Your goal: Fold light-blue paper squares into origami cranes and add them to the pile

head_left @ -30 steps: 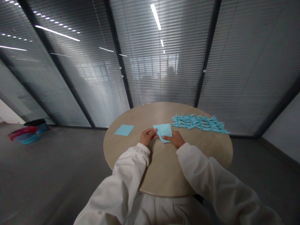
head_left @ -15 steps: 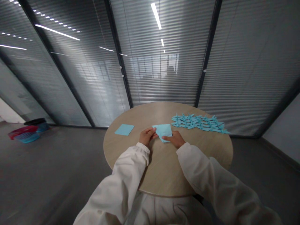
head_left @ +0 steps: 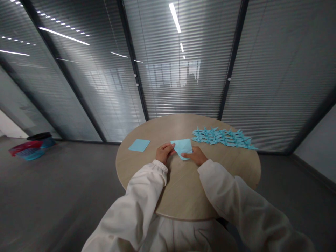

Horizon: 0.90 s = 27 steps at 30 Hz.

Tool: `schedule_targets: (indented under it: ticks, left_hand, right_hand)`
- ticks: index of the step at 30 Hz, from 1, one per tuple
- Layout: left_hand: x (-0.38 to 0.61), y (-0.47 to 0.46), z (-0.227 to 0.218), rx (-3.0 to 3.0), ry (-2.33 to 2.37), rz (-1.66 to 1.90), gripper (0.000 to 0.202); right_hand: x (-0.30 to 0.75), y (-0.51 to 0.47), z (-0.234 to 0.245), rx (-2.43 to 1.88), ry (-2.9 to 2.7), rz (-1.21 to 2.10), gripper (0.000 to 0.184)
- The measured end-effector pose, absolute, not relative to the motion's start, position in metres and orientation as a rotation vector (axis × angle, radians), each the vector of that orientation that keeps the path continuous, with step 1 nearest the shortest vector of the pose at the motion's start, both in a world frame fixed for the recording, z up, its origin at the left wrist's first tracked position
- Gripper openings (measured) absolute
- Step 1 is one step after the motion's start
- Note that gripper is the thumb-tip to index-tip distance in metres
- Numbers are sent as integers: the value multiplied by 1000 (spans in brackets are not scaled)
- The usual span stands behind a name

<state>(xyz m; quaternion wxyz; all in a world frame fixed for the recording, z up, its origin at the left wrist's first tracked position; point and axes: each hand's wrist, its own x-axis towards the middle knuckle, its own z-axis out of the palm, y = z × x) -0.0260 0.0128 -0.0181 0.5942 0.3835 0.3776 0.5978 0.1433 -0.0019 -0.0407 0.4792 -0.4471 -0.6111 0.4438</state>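
Observation:
Between my hands is a light-blue sheet of origami paper, creased and partly folded, held just above the round wooden table. My left hand pinches its left corner between thumb and fingers. On the lower right edge, my right hand grips the paper, thumb on top and fingers underneath, mostly hidden. To the left lies a flat blue paper square. Several folded blue paper cranes sit close together in rows at the back right.
The round table stands before a glass partition with blinds. On the floor at the far left are a red and blue basket and a dark-rimmed bin.
Almost nothing differs. The paper's lower tip has shifted very slightly downward, while both hands keep their hold in the same place.

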Motion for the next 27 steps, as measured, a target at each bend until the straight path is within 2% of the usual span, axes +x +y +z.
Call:
schedule_targets:
  ticks: [8, 27]
  left_hand:
    - [-23, 10, -17, 877, 866, 1431, 34]
    - [-23, 10, -19, 832, 912, 1416, 33]
  right_hand:
    - [143, 0, -45, -1106, -1468, 1099, 44]
    - [143, -2, -41, -1091, -1491, 1121, 44]
